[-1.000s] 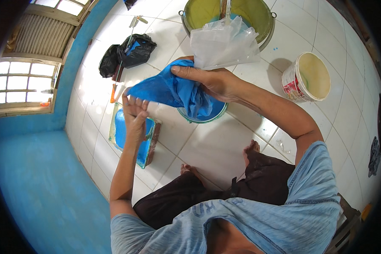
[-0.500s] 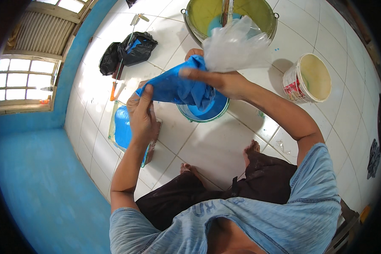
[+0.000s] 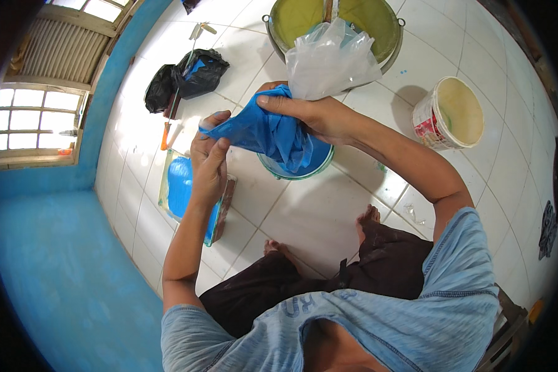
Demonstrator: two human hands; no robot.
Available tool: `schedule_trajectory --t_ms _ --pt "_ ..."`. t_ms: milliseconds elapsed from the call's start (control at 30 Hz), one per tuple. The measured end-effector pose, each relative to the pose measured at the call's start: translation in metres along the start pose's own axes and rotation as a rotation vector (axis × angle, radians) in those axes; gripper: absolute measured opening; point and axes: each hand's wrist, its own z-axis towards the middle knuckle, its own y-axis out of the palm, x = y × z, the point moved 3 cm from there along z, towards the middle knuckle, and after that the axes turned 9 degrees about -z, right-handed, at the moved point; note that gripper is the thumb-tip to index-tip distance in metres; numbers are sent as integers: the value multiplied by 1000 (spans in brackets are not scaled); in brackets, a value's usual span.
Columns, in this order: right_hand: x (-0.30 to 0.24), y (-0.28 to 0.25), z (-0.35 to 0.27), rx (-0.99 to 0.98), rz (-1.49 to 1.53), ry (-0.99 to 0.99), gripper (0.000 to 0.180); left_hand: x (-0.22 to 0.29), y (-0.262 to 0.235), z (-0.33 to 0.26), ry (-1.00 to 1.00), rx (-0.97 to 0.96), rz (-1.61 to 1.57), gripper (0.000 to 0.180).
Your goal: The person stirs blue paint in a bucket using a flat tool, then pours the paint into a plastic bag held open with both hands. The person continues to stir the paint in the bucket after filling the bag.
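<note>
Stretched between my hands is a plastic bag (image 3: pixel 270 133), its near part smeared with blue paint and its clear part (image 3: pixel 332 59) puffing out beyond my right hand. My right hand (image 3: pixel 319 118) is closed around the bag's middle, thumb on top. At the bag's narrow left end, my left hand (image 3: pixel 208 164) holds the corner, the thumb lifted somewhat away from the other fingers. Directly below hangs the crumpled blue part, over a round bucket (image 3: pixel 323 166) of blue paint that it partly hides.
A paint tray (image 3: pixel 180 186) with blue paint lies by my left forearm. Beyond it are a black plastic bag (image 3: pixel 201 71) and a long-handled paint roller (image 3: pixel 165 133). A large yellowish tub (image 3: pixel 285 25) stands ahead, a white bucket (image 3: pixel 425 124) at right. A blue wall (image 3: pixel 62 266) borders the left.
The clear part of the bag has swung left and slightly nearer. The blue part has bunched and sags lower. My left thumb has shifted off the bag's corner.
</note>
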Motion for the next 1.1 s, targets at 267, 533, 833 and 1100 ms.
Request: schedule_trajectory --t_ms 267,533,833,1100 --pt "1 -5 1 17 98 1 33 7 -18 6 108 -61 306 14" --pt "-4 16 9 173 -398 -301 39 3 27 -4 118 72 732 37" --pt "-5 25 4 147 -360 -296 45 0 25 -11 19 -2 702 31" --pt "-7 24 23 235 -408 -426 52 3 14 -5 60 179 914 41"
